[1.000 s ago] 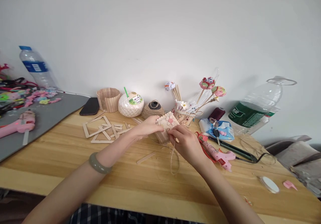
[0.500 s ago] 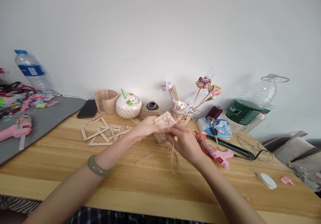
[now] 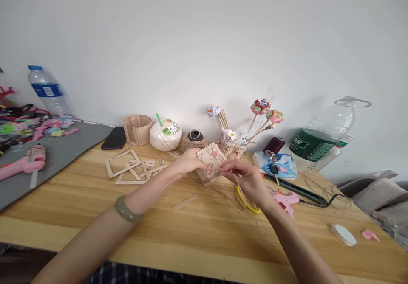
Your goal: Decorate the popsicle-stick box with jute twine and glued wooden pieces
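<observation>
My left hand point(image 3: 190, 160) is closed on a small wooden-stick box point(image 3: 211, 154), which is decorated with a pink-centred flower and scalloped along its top edge. The box is tilted just above the table. At its right side, my right hand point(image 3: 245, 178) pinches a thin strand of jute twine point(image 3: 234, 199) that runs across the lower part of the box and loops down below the hand. Partly hidden under my right wrist is a yellow loop point(image 3: 247, 202); what it belongs to I cannot tell.
Behind are a twine ball point(image 3: 193, 142), a coconut point(image 3: 165, 135), a round stick holder point(image 3: 137, 130) and a pot of paper flowers point(image 3: 234, 148). Stick frames point(image 3: 127, 169) lie left; a pink glue gun point(image 3: 287, 201), a green-black tool point(image 3: 296, 188) and a large bottle point(image 3: 318, 135) are right.
My right hand has moved slightly right and away from the box, drawing the twine out sideways. The yellow loop now shows beneath it. My left hand keeps its hold on the box.
</observation>
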The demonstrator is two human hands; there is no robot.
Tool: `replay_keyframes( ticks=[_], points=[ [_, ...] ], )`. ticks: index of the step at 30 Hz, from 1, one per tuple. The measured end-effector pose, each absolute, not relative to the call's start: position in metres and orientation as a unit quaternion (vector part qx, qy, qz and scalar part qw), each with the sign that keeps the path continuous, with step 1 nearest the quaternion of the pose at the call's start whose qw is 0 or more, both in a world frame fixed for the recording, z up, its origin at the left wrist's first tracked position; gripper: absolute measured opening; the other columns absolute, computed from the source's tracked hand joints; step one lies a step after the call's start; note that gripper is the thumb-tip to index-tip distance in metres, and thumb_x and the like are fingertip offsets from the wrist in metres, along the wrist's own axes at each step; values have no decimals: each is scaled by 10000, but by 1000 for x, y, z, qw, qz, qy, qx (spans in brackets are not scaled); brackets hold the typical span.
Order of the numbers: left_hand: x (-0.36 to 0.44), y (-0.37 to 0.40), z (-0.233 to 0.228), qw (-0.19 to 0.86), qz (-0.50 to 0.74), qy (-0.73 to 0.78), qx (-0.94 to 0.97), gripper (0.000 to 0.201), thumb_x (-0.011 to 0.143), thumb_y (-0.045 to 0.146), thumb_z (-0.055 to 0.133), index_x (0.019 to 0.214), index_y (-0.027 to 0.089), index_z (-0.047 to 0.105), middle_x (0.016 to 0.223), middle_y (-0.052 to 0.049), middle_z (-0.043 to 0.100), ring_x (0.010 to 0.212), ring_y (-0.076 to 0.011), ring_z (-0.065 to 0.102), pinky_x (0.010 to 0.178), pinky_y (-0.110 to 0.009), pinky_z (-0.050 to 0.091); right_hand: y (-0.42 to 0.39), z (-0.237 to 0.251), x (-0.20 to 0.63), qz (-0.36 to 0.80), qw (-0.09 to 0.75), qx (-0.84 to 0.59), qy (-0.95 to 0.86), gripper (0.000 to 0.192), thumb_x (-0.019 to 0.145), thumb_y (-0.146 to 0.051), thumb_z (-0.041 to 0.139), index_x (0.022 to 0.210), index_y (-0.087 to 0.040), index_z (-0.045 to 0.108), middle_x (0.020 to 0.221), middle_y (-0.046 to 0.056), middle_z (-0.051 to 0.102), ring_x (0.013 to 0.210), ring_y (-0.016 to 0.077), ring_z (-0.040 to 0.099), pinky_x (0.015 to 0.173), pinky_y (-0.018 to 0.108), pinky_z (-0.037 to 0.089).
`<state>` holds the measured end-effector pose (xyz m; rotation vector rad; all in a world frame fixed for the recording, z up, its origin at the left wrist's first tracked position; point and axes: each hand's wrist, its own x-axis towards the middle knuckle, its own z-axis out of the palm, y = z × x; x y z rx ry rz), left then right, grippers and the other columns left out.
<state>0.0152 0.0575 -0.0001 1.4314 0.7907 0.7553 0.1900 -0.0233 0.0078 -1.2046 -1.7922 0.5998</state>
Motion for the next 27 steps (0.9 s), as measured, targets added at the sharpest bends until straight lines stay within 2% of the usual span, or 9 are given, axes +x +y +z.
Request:
replay_keyframes(
  ticks=[4,7,9,11,14,18,21,25,27],
  points=[
    [15,59,-1,624,326,338,625,338,506,45,688,833,128,664,847,-35,706,812,-195,621,747,-286,454,-22,5,187,370,495,-469,-632,188,714,-296,672,822,-198,554,812,31,677,763,161,624,727,301,487],
    [15,59,-2,627,323,332,626,341,508,40,683,837,130,662,851,-36,704,808,-190,620,737,-280,454,-20,5,183,386,516,-466,-606,250,701,-297,683,798,-214,467,758,16,691,701,152,631,667,282,495],
    [15,59,-2,628,325,328,627,333,509,33,678,824,137,658,837,-24,701,799,-180,617,723,-267,451,-19,5,181,321,485,-494,-646,205,728,-299,656,767,-207,478,689,11,676,631,149,619,595,260,480],
    [15,58,-1,628,327,322,629,324,503,38,686,808,142,654,811,-10,696,781,-171,614,703,-254,447,-17,5,178,197,431,-525,-707,126,762,-282,618,736,-192,534,624,6,644,569,142,591,536,242,445],
    [16,57,-1,627,329,317,632,315,494,40,694,789,140,650,772,2,684,752,-162,607,677,-238,438,-15,5,174,74,379,-530,-755,73,784,-214,584,730,-186,624,664,21,643,611,151,583,565,251,424],
    [16,59,-3,622,333,322,631,305,511,4,640,785,137,645,728,13,667,709,-152,598,644,-229,428,-13,4,174,0,338,-482,-808,206,855,-168,466,899,-185,667,851,76,649,752,175,597,640,267,437],
    [17,59,-4,624,331,321,631,307,514,20,654,798,135,643,739,8,666,706,-158,597,640,-236,433,-13,5,176,-31,308,-483,-819,246,865,-137,435,1028,-175,616,870,81,654,755,176,608,633,263,445],
    [17,57,0,623,328,321,634,299,514,15,646,791,128,647,732,6,664,705,-163,594,637,-238,429,-14,8,176,-25,308,-512,-801,100,810,-137,546,826,-184,632,716,25,660,639,159,603,567,240,426],
    [16,55,2,620,327,322,636,302,515,0,624,788,127,650,721,11,663,710,-164,591,637,-235,422,-14,8,176,-23,305,-503,-808,103,806,-142,562,756,-187,639,716,24,657,653,157,602,574,237,425]
  ],
)
